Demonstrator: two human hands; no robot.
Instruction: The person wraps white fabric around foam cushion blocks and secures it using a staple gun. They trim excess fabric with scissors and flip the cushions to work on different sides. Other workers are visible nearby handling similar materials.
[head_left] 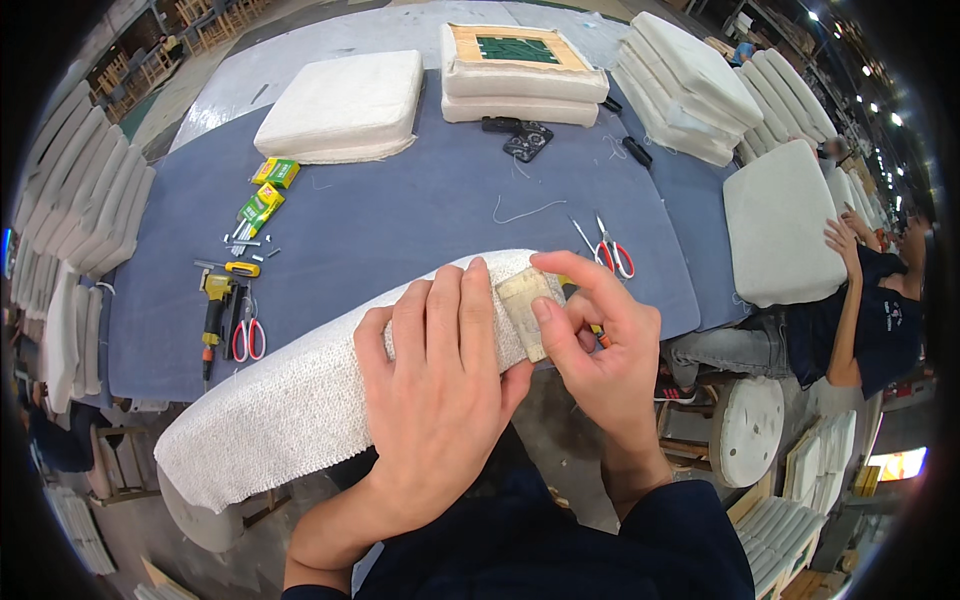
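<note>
A white fabric-covered cushion (290,400) lies slanted across the table's near edge. My left hand (430,400) grips it, fingers stretched over the fabric and thumb along the near edge. At the cushion's right end is a small beige, worn-looking rectangular piece (524,315). My right hand (600,340) pinches at this piece, its thumb on the right edge and its index fingertip on the cushion just above. The other right fingers are curled. Behind them a yellow and orange thing (601,336) is mostly hidden. Red-handled scissors (613,252) lie just beyond my right hand.
Left on the blue-grey table (380,215) are a yellow-black staple gun (214,310), scissors (248,330), a screwdriver (242,268) and yellow-green boxes (262,208). Cushions (350,100) stand at the back. At right, a co-worker (860,300) handles a cushion (782,225).
</note>
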